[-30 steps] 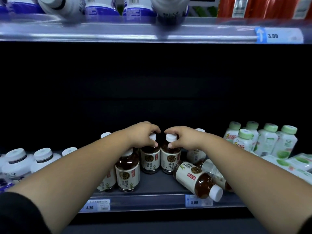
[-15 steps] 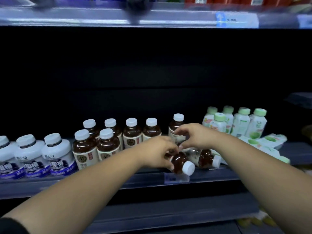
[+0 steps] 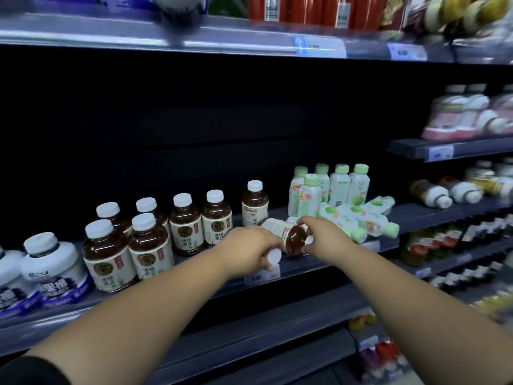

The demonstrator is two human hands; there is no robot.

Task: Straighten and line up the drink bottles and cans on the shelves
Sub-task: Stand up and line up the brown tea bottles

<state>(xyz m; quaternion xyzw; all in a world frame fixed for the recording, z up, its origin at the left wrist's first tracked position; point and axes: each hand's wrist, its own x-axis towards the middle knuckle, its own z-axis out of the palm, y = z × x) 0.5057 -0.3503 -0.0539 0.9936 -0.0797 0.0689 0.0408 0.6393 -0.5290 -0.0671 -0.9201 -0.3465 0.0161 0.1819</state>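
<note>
At the shelf's (image 3: 416, 215) front edge, the left grip (image 3: 249, 250) wraps a white-capped bottle (image 3: 273, 257). The right grip (image 3: 324, 238) pinches a lying brown bottle (image 3: 293, 240). Upright brown bottles (image 3: 186, 226) behind wear cream labels (Chinese characters; price tags blurred).

tea bottles (image 3: 186, 226): dark brown, white caps, cream labels;
milky bottles (image 3: 340, 184): white, pale green caps;
squat jars (image 3: 52, 262): white, purple-blue bands

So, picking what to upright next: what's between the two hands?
Head view: a toppled brown bottle, cap end held by the right hand; the left hand grips another bottle.
</note>
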